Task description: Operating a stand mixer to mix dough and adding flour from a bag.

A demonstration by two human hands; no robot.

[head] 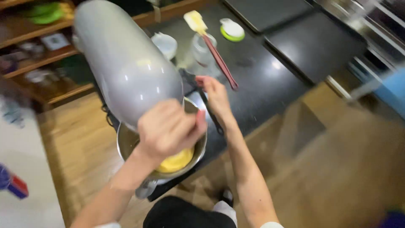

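Steel bowl (126, 143) of yellow batter (176, 161) under a grey mixer (126, 63), at the near edge of a black worktop (261, 88).
Wood floor and shelves around it. Left hand (168, 128) is curled into a loose fist over the bowl; can't tell if it holds anything. Right hand (216, 93) pinches a red-handled spatula (211, 46) just beside the bowl, near a jar (201, 52).

1. The mixer (126, 63) head overhangs the bowl (126, 141), blocking it from above.
2. A spatula (211, 46), jar (201, 52) and lid (232, 30) crowd the counter's (270, 84) far edge.
3. The counter's right part lies open.
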